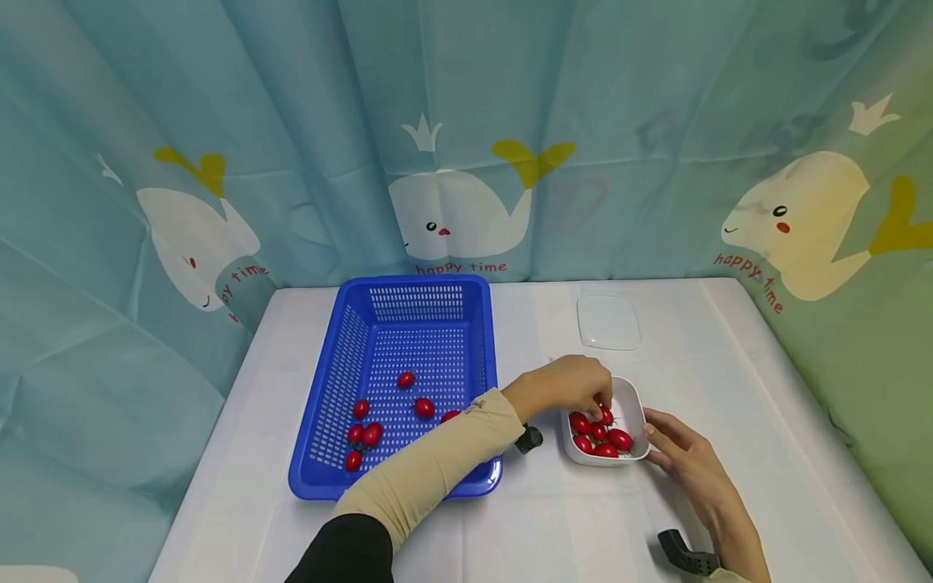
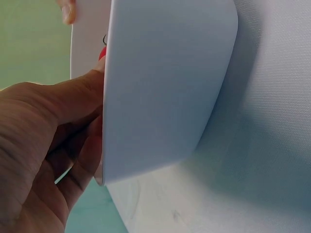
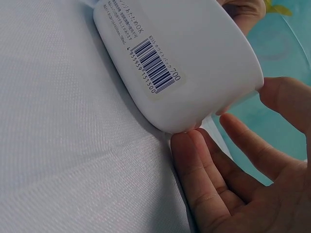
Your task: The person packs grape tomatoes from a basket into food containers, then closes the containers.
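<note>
A white plastic container (image 1: 628, 397) holds several cherry tomatoes (image 1: 619, 440). My left hand (image 1: 572, 385) reaches over its left rim, fingers bent downward, and pinches a cherry tomato (image 1: 606, 416) inside. From the left wrist view, the container wall hides most of that tomato, leaving a red sliver (image 2: 102, 52) by the thumb. At the container's right side, my right hand (image 1: 685, 457) grips it, thumb at the rim and fingers against the outer wall. A barcode label (image 3: 154, 65) shows on that wall in the right wrist view.
To the left stands a blue perforated basket (image 1: 321, 405) with several loose cherry tomatoes (image 1: 372, 434) in it; my left forearm crosses its near right corner. A clear lid (image 1: 608, 322) lies behind the container on the white tablecloth (image 1: 539, 518). A whale-print curtain (image 1: 466, 97) hangs behind.
</note>
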